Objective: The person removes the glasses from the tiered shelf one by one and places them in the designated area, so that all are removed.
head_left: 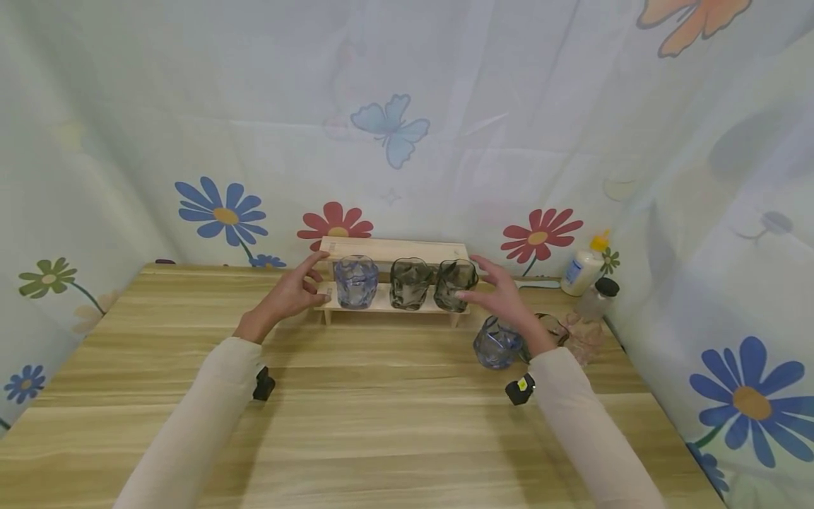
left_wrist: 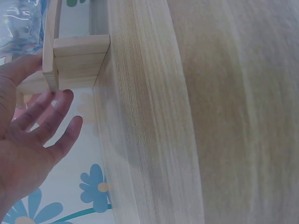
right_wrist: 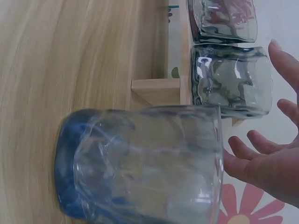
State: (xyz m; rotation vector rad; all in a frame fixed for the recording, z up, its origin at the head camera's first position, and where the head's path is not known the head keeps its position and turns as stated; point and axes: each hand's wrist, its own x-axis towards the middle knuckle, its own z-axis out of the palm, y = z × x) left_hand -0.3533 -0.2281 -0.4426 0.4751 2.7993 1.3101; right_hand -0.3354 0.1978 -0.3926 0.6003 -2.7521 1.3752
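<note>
A small two-step wooden shelf (head_left: 394, 249) stands at the table's back edge. Its lower step holds a blue glass (head_left: 355, 281) and two grey glasses (head_left: 410, 283) (head_left: 454, 285). My left hand (head_left: 305, 286) hovers at the shelf's left end (left_wrist: 77, 60), fingers spread and holding nothing. My right hand (head_left: 492, 286) is by the shelf's right end, fingers straight, beside the right grey glass (right_wrist: 231, 79) and not gripping it. Another blue glass (head_left: 496, 343) (right_wrist: 145, 163) stands on the table under my right wrist.
The wooden table (head_left: 381, 424) is walled by flower-print cloth. At the back right stand a white bottle with a yellow cap (head_left: 584, 268), a small black-capped bottle (head_left: 598, 297), a clear glass (head_left: 552, 326) and a pinkish glass (head_left: 585, 338).
</note>
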